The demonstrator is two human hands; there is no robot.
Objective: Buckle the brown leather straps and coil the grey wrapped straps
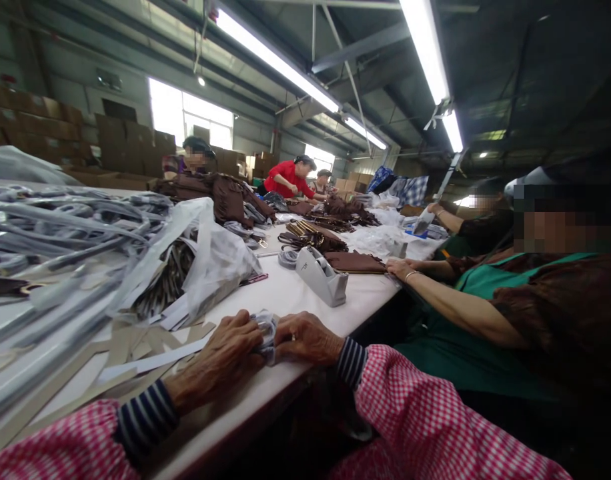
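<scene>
At the near edge of the table, my left hand [223,357] and my right hand [305,338] are closed on one small coiled grey strap [266,327], which looks wrapped in clear plastic. The fingers hide most of its lower part. Just beyond them stands a grey tape dispenser [321,277], with another coiled strap [287,259] beside it. Loose paper strips [158,360] in white and beige lie near my left hand. Behind them, a clear plastic bag [225,257] lies open, with many thin strips inside.
Long plastic-wrapped grey straps [75,227] are heaped at the left. Brown pieces with fringes [355,261] lie farther along the table [280,291]. A co-worker in a green apron [465,327] sits close on my right; other people work at the far end.
</scene>
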